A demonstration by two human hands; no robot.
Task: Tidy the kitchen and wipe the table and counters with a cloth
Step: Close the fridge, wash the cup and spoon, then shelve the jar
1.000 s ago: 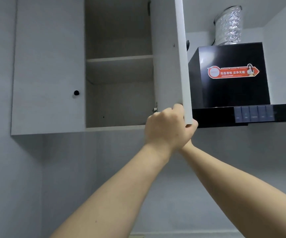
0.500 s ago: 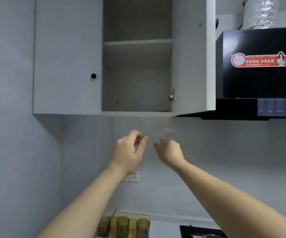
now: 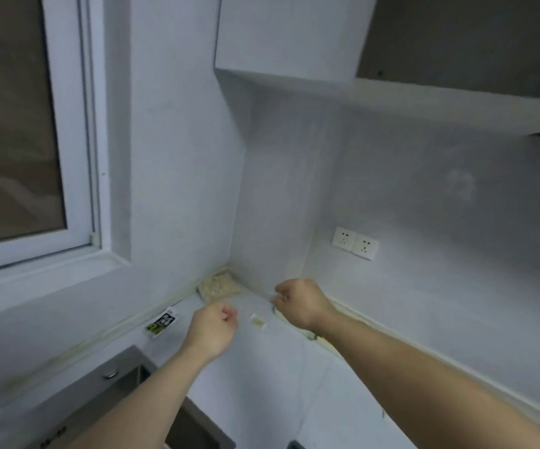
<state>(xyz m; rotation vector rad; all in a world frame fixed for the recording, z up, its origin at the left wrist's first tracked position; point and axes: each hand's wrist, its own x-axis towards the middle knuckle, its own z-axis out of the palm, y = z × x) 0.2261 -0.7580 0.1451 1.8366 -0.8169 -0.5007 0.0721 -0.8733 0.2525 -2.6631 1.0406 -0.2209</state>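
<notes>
While left grip (image 3: 211, 328) and right grip (image 3: 301, 303) are hovering over the desk (image 3: 262, 367), probably for the corner cloth (image 3: 218, 285), I am seeing curled fingers (image 3: 229, 314); holding anything, I cannot tell.

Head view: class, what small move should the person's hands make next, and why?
Probably reach the left hand forward to what looks like a crumpled cloth in the counter corner: it lies untouched just beyond that hand and the right hand, and wiping needs it.
</notes>
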